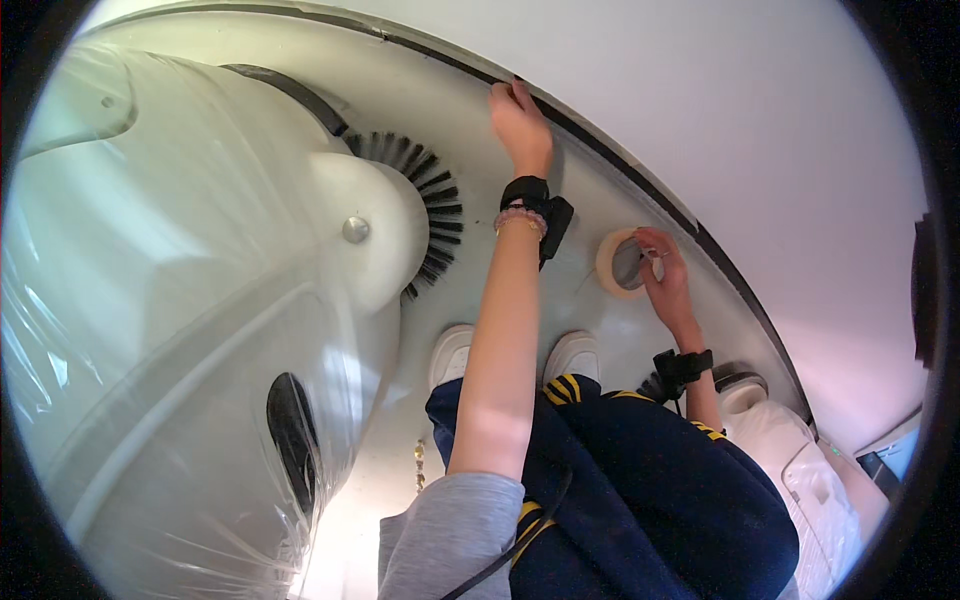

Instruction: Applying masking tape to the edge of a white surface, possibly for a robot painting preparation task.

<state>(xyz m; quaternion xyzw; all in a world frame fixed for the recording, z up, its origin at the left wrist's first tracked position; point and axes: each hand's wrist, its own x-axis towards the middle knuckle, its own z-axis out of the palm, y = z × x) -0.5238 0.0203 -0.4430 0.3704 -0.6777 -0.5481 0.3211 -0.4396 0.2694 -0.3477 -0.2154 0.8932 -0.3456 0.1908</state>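
Observation:
My right hand (pixel 668 280) grips a roll of tape (pixel 606 265), pale cream and ring-shaped, held low over the floor with fingers at its right rim. Farther forward, my left arm is stretched out to the foot of the white wall. There my left hand (pixel 521 125) has its fingers bent together against the dark strip (pixel 580 130) that runs along the wall's base. Whatever is between those fingertips is hidden. Both wrists carry black strapped devices.
On the left stands a large white machine (pixel 190 200) under clear plastic film, with a black-bristled round brush (pixel 440 215) jutting toward my left arm. Another white machine (pixel 800 470) is at the lower right. My white shoes (pixel 573 355) stand on the pale floor (pixel 500 300).

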